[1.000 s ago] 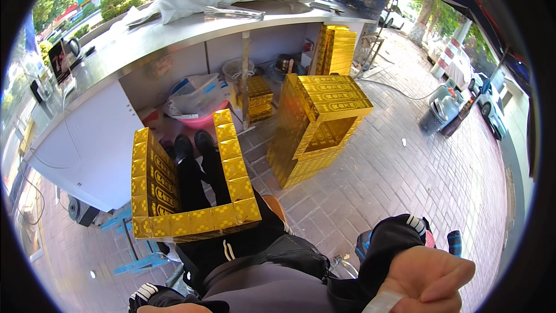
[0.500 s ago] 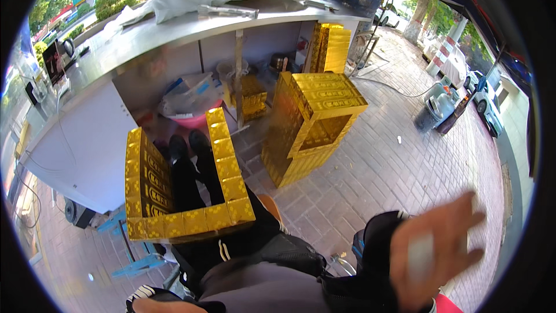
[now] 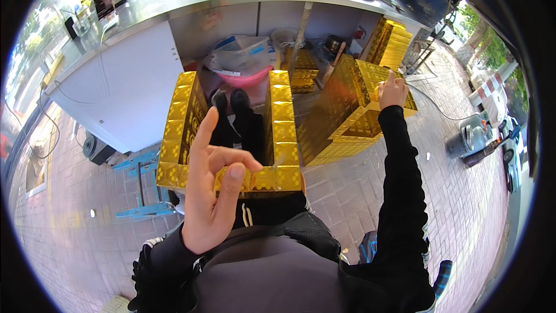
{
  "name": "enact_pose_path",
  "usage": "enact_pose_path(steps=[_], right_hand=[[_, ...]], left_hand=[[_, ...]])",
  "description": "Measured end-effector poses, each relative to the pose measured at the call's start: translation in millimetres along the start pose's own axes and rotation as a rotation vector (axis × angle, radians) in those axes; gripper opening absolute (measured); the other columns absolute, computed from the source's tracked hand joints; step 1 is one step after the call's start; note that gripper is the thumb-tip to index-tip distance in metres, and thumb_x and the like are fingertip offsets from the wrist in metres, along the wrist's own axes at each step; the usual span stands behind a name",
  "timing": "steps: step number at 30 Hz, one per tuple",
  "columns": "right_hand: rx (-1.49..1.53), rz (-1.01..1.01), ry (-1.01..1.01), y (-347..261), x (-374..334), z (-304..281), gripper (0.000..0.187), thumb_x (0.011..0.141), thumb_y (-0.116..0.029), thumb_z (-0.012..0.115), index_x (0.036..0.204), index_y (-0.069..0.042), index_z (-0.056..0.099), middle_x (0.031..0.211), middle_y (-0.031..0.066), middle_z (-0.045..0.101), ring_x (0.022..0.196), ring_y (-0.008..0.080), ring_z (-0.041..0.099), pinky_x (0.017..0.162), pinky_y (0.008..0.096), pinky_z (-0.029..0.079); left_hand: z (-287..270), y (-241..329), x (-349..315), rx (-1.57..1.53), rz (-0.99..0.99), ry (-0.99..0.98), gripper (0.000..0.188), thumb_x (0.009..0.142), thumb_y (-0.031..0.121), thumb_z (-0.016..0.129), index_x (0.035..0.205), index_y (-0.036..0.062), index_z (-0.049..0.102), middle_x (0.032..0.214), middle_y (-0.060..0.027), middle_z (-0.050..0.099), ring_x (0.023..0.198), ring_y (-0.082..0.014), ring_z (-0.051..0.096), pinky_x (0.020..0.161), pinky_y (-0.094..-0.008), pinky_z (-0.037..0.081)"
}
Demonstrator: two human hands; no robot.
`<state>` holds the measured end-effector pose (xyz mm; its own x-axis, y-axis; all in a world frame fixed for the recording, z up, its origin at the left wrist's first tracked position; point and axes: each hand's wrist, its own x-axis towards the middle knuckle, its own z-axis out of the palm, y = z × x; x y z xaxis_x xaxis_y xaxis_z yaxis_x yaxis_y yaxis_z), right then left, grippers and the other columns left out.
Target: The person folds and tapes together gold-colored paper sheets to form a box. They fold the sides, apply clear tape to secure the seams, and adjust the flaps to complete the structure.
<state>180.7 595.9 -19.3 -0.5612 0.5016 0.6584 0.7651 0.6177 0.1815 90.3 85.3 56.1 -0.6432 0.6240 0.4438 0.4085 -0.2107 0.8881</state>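
Observation:
A U-shaped row of gold foil-covered blocks (image 3: 285, 130) rests across my lap, its opening facing away, and my dark shoes and legs show inside it. My left hand (image 3: 211, 197) is raised over its near side, index finger stretched up and the other fingers bent, with nothing in it. To the right stands a tall gold foil-covered stack (image 3: 336, 110) with a recess in its near side. My right hand (image 3: 394, 91) reaches out to the top of this stack, its fingers curled down on the gold surface. Whatever its fingertips may hold is hidden.
A metal-topped counter (image 3: 191, 1) runs across the back. Beneath it are a pink basin (image 3: 246, 79), a smaller gold pile (image 3: 304, 75) and upright gold blocks (image 3: 388, 43). A blue folding stool (image 3: 142, 182) stands at left, and bins (image 3: 457, 145) are at far right on the paving.
My right hand has gone from the lower right, up and forward to the tall gold stack. My left hand has risen from the lower edge over the U-shaped row. The view has shifted left.

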Motion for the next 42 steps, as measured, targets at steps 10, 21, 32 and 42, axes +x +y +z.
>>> enact_pose_path(steps=[10,21,32,42], right_hand=[[1.36,-0.623,-0.391,-139,-75,-250,0.029,0.082,-0.009,0.069,0.11,-0.005,0.065,0.109,0.008,0.057,0.099,0.0209,0.052,0.086,0.0297,0.042],[1.431,-0.11,-0.364,-129,-137,-245,0.013,0.076,0.001,0.065,0.085,-0.006,0.06,0.081,0.0017,0.051,0.082,0.0173,0.049,0.075,0.0303,0.041],[1.75,-0.234,-1.337,-164,-249,-209,0.037,0.094,-0.007,0.059,0.131,-0.008,0.06,0.066,-0.0027,0.043,0.062,0.0068,0.042,0.062,0.025,0.038],[1.865,0.095,-1.448,-163,-241,-200,0.023,0.094,-0.008,0.063,0.117,-0.007,0.06,0.073,-0.0057,0.048,0.066,0.0032,0.042,0.065,0.0216,0.037]], left_hand=[[7,0,4,0.012,-0.003,-0.098,0.064,0.11,0.025,0.047,0.16,0.0,0.015,0.101,-0.0075,0.064,0.094,-0.0113,0.058,0.089,-0.0279,0.044],[7,-3,14,0.575,0.213,-0.215,0.079,0.096,0.026,0.067,0.158,0.0003,0.026,0.143,-0.0172,0.052,0.131,-0.0277,0.049,0.11,-0.04,0.033],[23,-55,34,0.676,0.419,-0.779,0.056,0.1,0.009,0.055,0.154,0.0169,0.044,0.144,-0.0036,0.059,0.145,-0.0282,0.038,0.118,-0.0452,0.025],[24,-59,35,0.601,0.445,-0.693,0.058,0.096,0.013,0.061,0.152,0.0144,0.046,0.13,-0.0087,0.065,0.138,-0.0292,0.045,0.114,-0.0439,0.028]])
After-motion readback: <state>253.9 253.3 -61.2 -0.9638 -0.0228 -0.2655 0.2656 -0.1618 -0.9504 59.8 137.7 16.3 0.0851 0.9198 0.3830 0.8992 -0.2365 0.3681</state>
